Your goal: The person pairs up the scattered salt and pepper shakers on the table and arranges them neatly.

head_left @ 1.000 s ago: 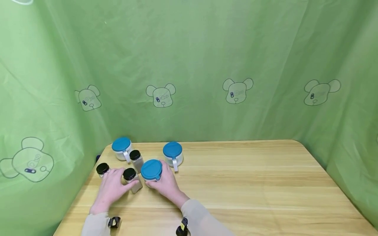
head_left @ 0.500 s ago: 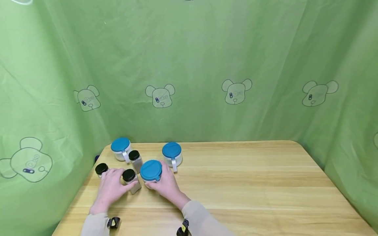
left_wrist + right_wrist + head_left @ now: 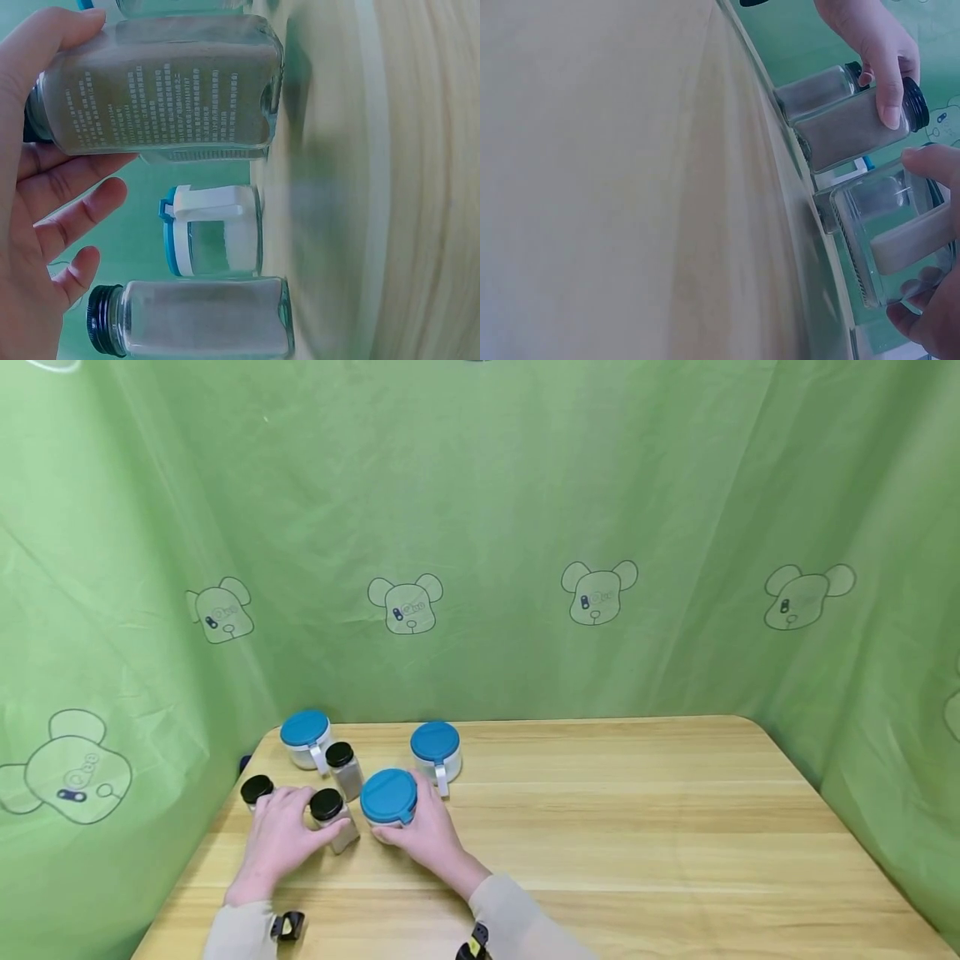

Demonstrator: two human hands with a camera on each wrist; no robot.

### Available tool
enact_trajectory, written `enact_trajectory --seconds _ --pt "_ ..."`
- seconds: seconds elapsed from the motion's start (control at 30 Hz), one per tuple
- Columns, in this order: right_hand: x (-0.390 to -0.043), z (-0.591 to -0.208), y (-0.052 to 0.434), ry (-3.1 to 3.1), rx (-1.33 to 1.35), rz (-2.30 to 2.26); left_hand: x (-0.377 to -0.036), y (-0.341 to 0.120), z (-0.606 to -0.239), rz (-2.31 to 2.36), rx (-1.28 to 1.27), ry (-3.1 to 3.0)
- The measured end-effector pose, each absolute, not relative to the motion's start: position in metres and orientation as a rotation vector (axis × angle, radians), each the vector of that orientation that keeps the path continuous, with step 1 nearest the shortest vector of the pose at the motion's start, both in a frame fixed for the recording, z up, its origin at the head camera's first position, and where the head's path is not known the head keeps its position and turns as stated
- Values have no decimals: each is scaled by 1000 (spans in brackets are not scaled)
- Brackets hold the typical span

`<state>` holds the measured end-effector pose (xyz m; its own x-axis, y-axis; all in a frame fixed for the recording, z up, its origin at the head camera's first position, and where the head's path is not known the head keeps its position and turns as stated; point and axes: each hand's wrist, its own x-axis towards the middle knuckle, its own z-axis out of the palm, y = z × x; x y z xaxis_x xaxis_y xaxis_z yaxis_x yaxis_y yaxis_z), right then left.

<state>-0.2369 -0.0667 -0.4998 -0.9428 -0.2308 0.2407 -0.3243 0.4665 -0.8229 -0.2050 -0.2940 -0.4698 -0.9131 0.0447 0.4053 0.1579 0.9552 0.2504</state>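
My left hand (image 3: 276,833) grips a square glass spice jar (image 3: 342,832) with a black screw lid, thumb on one side and fingers on the other. The left wrist view shows pale printed text on this jar (image 3: 165,90) and grey-brown contents; its base is close to the table. My right hand (image 3: 431,833) holds a clear glass seasoning pot (image 3: 388,795) by its sides, its blue lid uppermost. A pale handle (image 3: 915,241) sticks out from that pot in the right wrist view. The two held containers stand side by side, a small gap between them.
Behind my hands stand two more blue-lidded pots, one at the back left (image 3: 305,728) and one farther right (image 3: 435,742). A black-lidded jar (image 3: 341,755) stands between them, another (image 3: 257,788) beyond my left fingers. Green curtain (image 3: 510,643) borders the wooden table (image 3: 637,827).
My right hand has shifted slightly to the right with the blue-lidded pot, widening the gap to the spice jar. My left hand stays on its jar in nearly the same place.
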Motion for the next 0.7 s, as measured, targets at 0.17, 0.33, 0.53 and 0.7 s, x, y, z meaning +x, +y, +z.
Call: enact_trajectory --seconds 0.17,0.33,0.53,0.7 --pt "-233 -498 -61 -2570 496 1513 -205 -292 -468 -383 -165 -2698" --pt "-230 -497 -55 -2570 502 1527 -204 -289 -464 -383 -178 -2698" --pt "-229 -498 -46 -2575 503 1563 -202 -284 -460 -387 -195 -2696" --pt "-226 -497 -39 -2577 499 1578 -202 -278 -457 -398 -224 -2686"
